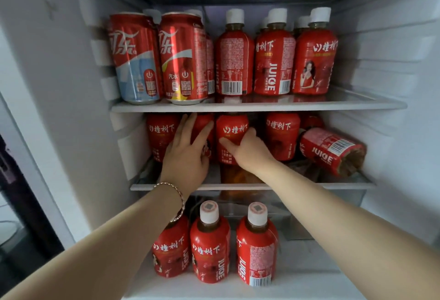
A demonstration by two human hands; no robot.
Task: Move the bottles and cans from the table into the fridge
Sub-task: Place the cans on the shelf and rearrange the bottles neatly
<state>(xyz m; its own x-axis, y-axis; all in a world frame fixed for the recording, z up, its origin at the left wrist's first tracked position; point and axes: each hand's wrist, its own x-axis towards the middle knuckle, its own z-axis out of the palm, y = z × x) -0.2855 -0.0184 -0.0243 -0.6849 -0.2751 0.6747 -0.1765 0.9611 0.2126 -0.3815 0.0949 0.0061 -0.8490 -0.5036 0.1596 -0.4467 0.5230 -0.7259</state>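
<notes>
Fingers (250,132) of right hand (250,153) grip red-labelled plastic juice bottle (232,130), seating it on mid fridge shelf (309,186), left hand (185,156) flat on neighbour bottle (203,120); nxt: release w/o tipping.

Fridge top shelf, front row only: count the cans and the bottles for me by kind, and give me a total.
Red metal soda cans: 2
Red-labelled plastic juice bottles with white caps: 3
Total: 5
Extra bottle tops showing behind the front row are left out.
</notes>
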